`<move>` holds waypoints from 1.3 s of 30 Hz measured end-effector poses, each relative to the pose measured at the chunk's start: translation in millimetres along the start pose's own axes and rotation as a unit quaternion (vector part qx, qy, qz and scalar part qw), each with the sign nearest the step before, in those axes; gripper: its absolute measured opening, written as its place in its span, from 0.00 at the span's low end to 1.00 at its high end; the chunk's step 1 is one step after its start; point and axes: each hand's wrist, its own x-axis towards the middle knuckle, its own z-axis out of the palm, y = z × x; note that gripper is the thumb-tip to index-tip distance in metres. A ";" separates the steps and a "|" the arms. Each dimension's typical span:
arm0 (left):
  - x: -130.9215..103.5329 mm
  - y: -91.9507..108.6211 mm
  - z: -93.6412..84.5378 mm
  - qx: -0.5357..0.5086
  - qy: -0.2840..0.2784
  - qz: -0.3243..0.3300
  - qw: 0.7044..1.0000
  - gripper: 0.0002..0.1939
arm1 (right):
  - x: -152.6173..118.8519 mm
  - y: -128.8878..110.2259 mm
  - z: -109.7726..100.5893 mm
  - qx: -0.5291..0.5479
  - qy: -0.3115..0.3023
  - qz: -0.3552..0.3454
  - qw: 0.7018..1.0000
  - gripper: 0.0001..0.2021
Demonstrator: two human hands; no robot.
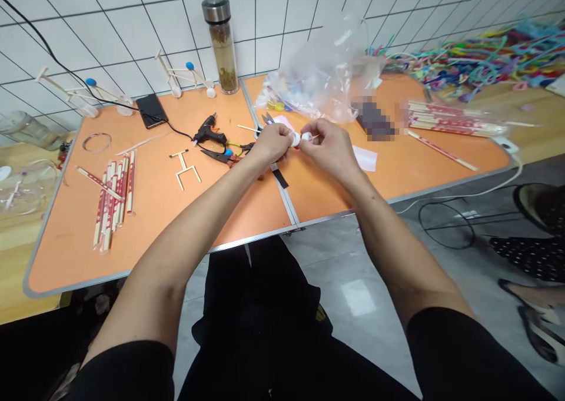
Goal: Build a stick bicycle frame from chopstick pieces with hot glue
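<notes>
Over the middle of the orange table (238,206), my left hand (274,143) pinches a small white round cap (295,138). Close beside it, my right hand (330,146) grips a second small white piece (305,136), partly covered by the fingers. Whether the two pieces touch, I cannot tell. Scissors (267,119) lie just behind my left hand. Pliers (217,156) and a black glue gun (210,131) are to its left. An H-shaped frame of wooden sticks (183,165) lies farther left. Below my hands is a black strip (279,177).
Wrapped chopsticks (112,198) lie at left, more packs (450,118) at right. Two bicycle-like stick models (185,74), a phone (151,110) and a tea bottle (224,53) stand or lie near the wall. A clear plastic bag (313,83) sits behind my hands. A cable crosses the left side.
</notes>
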 end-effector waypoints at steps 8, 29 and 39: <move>56.0 -10.0 10.0 0.232 0.080 0.096 0.965 0.11 | 17.4 43.8 -3.0 -0.175 -0.054 -0.036 0.983 0.11; -66.8 -27.5 -84.2 -0.316 -0.055 -0.026 0.947 0.19 | -1.7 -49.7 44.9 0.282 -0.079 -0.148 0.944 0.16; -91.2 -60.6 -132.7 -0.335 0.067 0.111 0.933 0.27 | 24.8 -83.6 100.9 0.306 -0.132 -0.205 0.920 0.26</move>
